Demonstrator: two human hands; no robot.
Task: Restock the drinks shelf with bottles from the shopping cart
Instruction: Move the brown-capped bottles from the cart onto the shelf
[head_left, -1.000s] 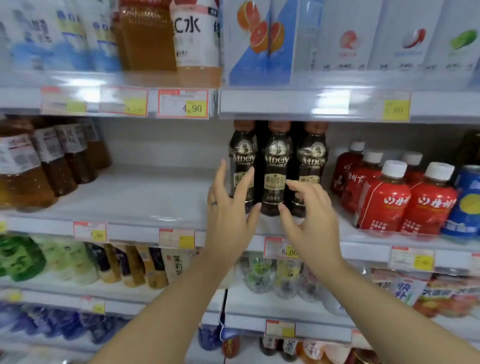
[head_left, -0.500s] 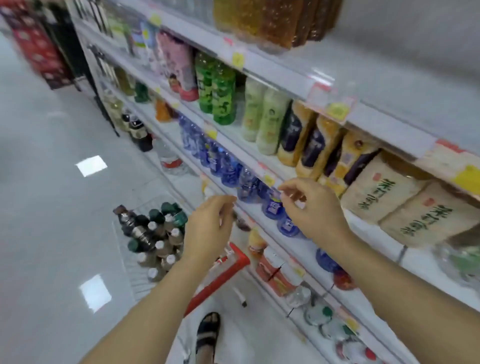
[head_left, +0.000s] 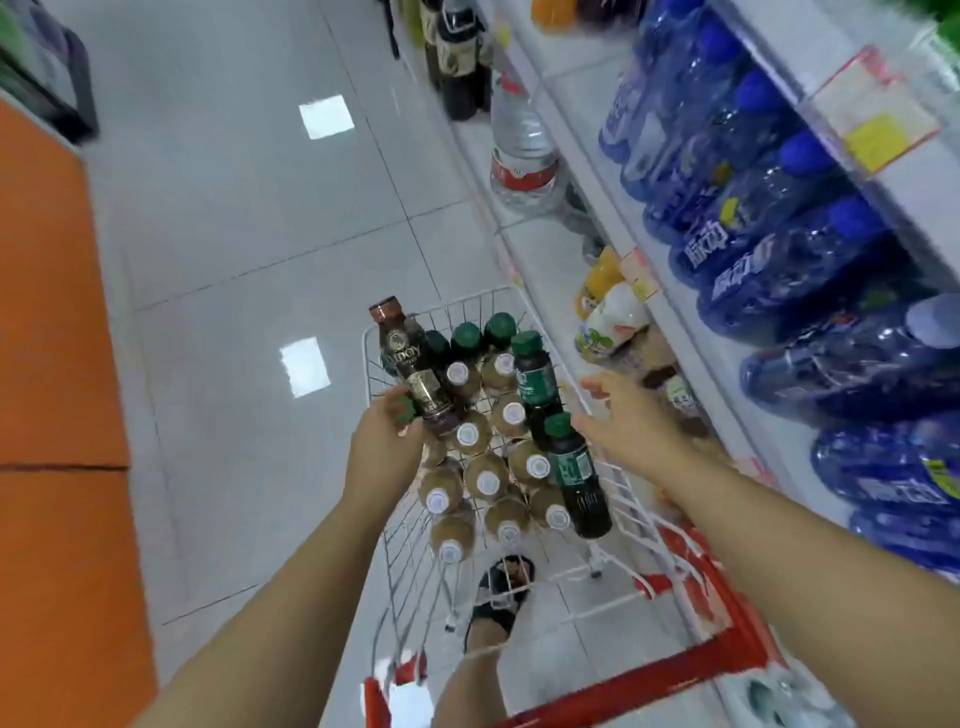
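Note:
A white wire shopping cart (head_left: 631, 499) with a red handle stands below me, beside the shelf. It holds several bottles: tan ones with white caps (head_left: 487, 480) and dark ones with green caps (head_left: 574, 475). My left hand (head_left: 384, 447) grips the lower part of a dark coffee bottle with a brown cap (head_left: 410, 364), which sits tilted at the cart's left side. Over the cart's right rim hovers my right hand (head_left: 623, 415), its fingers spread, holding nothing.
The drinks shelf (head_left: 670, 312) runs along the right, with blue bottles (head_left: 769, 249) lying in rows. A large water bottle (head_left: 522, 156) and dark bottles (head_left: 460, 57) stand farther along the bottom shelf. My sandalled foot (head_left: 501, 592) shows under the cart. Grey tiled floor lies left.
My view swung from the coffee shelf down to the cart. Both hands dropped to the cart; the left one took hold of a brown-capped coffee bottle.

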